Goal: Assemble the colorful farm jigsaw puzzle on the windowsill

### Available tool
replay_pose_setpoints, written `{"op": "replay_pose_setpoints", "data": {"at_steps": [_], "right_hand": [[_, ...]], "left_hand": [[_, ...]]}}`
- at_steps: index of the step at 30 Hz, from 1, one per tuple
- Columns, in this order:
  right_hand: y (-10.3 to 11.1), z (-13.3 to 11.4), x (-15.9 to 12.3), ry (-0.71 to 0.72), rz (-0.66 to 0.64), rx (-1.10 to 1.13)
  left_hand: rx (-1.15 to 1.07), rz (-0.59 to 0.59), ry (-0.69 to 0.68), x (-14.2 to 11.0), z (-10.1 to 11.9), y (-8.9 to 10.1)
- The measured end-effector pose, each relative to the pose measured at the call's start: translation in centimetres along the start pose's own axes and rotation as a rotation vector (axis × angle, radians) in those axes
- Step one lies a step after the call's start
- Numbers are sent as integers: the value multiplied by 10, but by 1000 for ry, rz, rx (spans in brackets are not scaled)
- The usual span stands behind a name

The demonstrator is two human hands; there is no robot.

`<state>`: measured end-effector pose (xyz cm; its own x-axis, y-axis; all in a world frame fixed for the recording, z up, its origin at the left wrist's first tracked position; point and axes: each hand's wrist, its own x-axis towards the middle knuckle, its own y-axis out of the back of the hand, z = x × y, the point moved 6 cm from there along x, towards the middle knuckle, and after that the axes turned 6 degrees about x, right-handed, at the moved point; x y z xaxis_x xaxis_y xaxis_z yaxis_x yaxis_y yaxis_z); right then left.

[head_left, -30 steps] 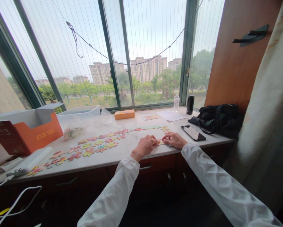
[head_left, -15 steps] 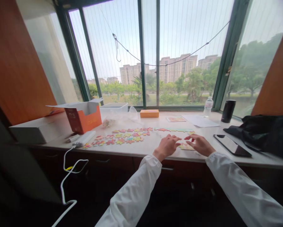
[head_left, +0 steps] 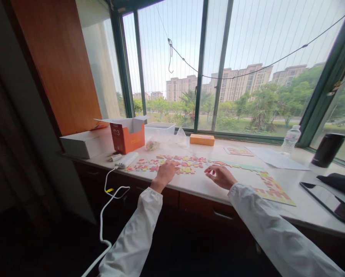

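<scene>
Loose jigsaw pieces (head_left: 189, 169) lie in rough rows along the table's middle. My left hand (head_left: 165, 174) reaches over their near side, its fingers stretched out and touching or just above them. No piece can be made out in its fingers. My right hand (head_left: 222, 177) hovers to the right of the rows, fingers curved with a gap to the thumb, and holds nothing visible. Beyond and right of it, joined border pieces (head_left: 272, 187) form part of a jigsaw frame with a green top strip (head_left: 244, 167). My right hand and sleeve hide part of that frame.
An orange-red open box (head_left: 127, 139), a white box (head_left: 85, 144), a clear plastic tub (head_left: 160, 129) and a power strip (head_left: 128, 159) stand left. Behind are an orange box (head_left: 202, 139) and a picture card (head_left: 238, 151). Rightward are paper (head_left: 277, 158), a bottle (head_left: 291, 140), a black tumbler (head_left: 328, 150) and a tablet (head_left: 328, 200).
My view has turned left. My left hand has moved from the joined border to the loose pieces. My right hand has also come left, off the border section, and the hands are farther apart.
</scene>
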<state>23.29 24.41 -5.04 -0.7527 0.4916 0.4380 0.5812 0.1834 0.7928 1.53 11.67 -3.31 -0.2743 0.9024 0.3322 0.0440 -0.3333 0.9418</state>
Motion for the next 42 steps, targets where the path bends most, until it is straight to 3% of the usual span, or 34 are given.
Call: {"op": "replay_pose_setpoints", "data": {"at_steps": [3, 8, 11, 14, 19, 23, 28, 32, 36, 42], "right_hand": [[-27, -22, 34, 39, -41, 22], [-66, -58, 91, 56, -88, 26], [-86, -77, 121, 54, -121, 16], [-105, -94, 142, 80, -149, 8], [-118, -104, 150, 201, -190, 67], [-97, -79, 138, 225, -207, 66], [-62, -19, 115, 137, -384, 167], [-47, 19, 99, 42, -432, 244], [-49, 31, 92, -5, -485, 246], [-55, 36, 93, -71, -523, 178]], "left_hand": [[54, 30, 164, -7, -50, 7], [108, 38, 296, -2, -113, 17], [117, 14, 353, 1, -134, 22], [123, 31, 358, -8, -139, 23], [84, 95, 272, -35, -117, 20], [22, 40, 171, -41, -89, 10], [-106, 9, -35, -20, -41, -3], [-138, -45, -159, 3, -8, -8], [-136, -116, -233, 21, 10, -12], [-132, -147, -250, 29, 18, -18]]}}
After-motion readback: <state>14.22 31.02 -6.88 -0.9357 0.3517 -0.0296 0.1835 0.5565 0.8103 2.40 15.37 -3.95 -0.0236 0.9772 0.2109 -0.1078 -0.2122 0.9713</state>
